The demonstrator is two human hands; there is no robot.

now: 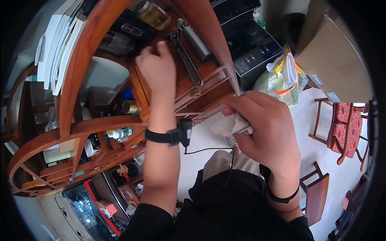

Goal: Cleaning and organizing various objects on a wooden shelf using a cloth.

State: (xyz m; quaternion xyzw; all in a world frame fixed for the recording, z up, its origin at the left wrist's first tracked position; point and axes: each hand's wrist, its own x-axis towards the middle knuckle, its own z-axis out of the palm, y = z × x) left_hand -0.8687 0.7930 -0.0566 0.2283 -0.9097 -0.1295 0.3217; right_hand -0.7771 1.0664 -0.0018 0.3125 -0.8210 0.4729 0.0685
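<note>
My left hand [158,67], slightly blurred, reaches over a reddish wooden shelf of a cabinet. Its fingers are partly bent and apart, with nothing seen in them. Just right of it lie a dark metal wrench [187,60] and a grey metal cylinder [196,42]. Beyond the fingertips are dark boxes [132,30] and a glass jar of yellowish liquid [153,15]. Held in front of the cabinet's right end, my right hand [265,129] grips a crumpled beige cloth [232,125] between thumb and fingers.
White books [60,51] stand upper left behind a curved wooden frame [87,57]. A black induction cooktop [250,45], a plastic bag [283,78] and a cardboard box [334,57] are at the upper right. A red-cushioned chair [346,129] and a wooden stool [318,195] stand on the floor. A cable hangs from my left wrist strap.
</note>
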